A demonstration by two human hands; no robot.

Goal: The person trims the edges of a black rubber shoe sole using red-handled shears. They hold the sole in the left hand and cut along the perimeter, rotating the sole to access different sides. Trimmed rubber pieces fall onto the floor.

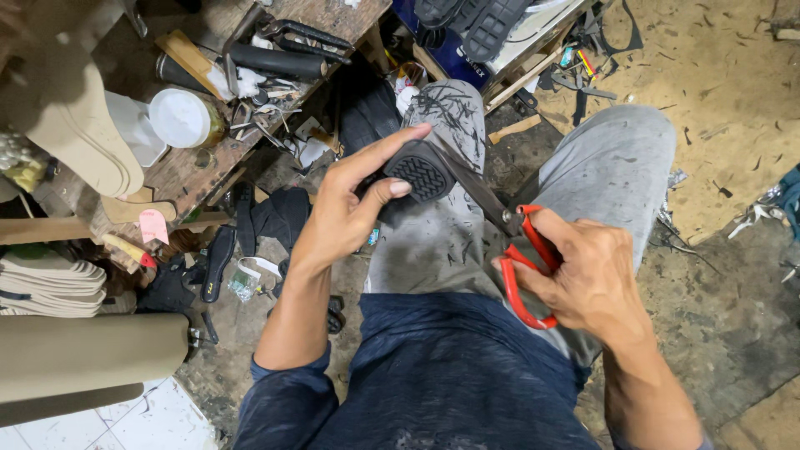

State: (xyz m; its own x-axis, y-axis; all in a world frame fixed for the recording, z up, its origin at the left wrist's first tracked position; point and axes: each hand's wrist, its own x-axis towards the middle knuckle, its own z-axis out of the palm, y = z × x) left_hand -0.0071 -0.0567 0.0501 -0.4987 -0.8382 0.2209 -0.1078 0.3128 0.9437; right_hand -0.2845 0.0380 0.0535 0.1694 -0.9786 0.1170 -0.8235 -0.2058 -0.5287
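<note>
Cluttered workbench [179, 171] crowds left hand [346, 208] gripping rubber heel [421, 173]; right hand [587, 275] grips red scissors [521, 250].

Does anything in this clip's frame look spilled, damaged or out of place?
Yes: thin black shavings are strewn over the person's grey trouser knee, just above the black treaded rubber piece held by the left hand. The right hand grips red-handled scissors against it. More scraps litter the floor.

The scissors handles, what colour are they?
Red. The scissors handles loop around the right hand fingers, clearest in the head view.
</note>
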